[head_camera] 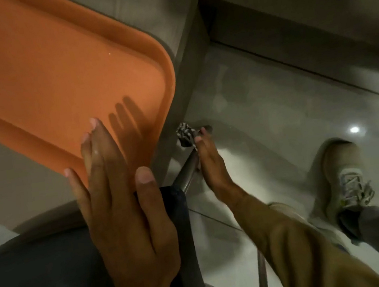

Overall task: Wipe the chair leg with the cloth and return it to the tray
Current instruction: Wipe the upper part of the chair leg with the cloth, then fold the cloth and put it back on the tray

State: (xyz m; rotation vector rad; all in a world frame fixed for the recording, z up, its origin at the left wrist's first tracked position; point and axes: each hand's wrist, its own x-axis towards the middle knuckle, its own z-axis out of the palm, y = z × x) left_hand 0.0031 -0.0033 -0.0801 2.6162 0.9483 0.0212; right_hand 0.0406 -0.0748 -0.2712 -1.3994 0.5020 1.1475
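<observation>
The wiping step is being done. The striped cloth (185, 136) is held in the fingers (203, 133) of the right hand (212, 164) and pressed low on the metal chair leg (186, 173), at 4 o'clock from the orange tray (52, 77) on the table (18, 182). The left hand (118, 197) is laid flat and open, holding nothing. Next, the cloth must be lifted up to the tray.

A grey table (152, 7) carries 1 orange tray (52, 72), its corner overhanging the edge.
</observation>
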